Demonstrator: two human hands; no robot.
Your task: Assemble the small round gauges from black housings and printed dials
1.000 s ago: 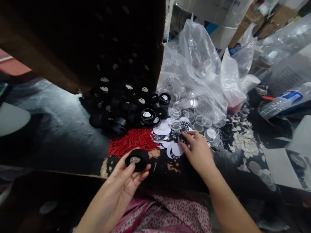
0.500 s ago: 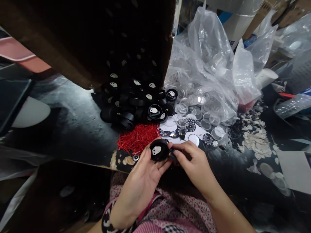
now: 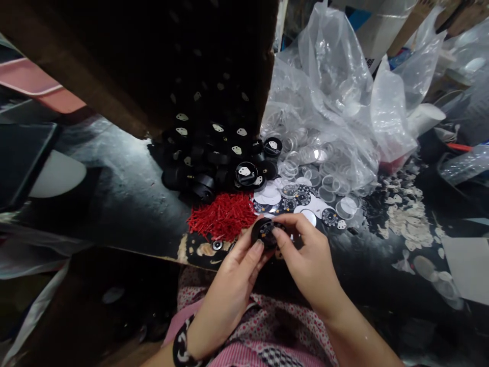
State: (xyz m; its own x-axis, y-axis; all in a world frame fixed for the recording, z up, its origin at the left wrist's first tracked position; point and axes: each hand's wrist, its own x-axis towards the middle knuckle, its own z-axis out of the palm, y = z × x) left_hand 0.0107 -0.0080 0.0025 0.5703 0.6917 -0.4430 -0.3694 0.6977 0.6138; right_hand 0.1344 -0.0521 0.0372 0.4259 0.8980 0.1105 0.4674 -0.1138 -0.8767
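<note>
My left hand (image 3: 240, 262) is wrapped round a small round black case (image 3: 256, 230), tilted toward me above the table edge. Over the case's opening lies a black printed dial disc (image 3: 266, 233) with light markings and small orange marks. My right hand (image 3: 301, 247) pinches that disc at its right side, thumb on its face. The white plate inside the case is covered. Just beyond my hands are a heap of thin red pointers (image 3: 221, 216) and a spread of dial discs, some white side up (image 3: 268, 193) and some printed side up (image 3: 329, 216).
A large cardboard box (image 3: 126, 102) lies open toward me, spilling black cases (image 3: 198, 186). Clear round lenses (image 3: 328, 186) spill from a plastic bag (image 3: 336, 92). Small pale plates (image 3: 407, 224) are heaped at right, near a white card (image 3: 468, 265). A small ring-shaped part (image 3: 217, 245) sits by the table edge.
My right hand has brought the dial disc leftward onto the case's opening, hiding the white plate. My left fingers have closed further round the case. The view has shifted slightly.
</note>
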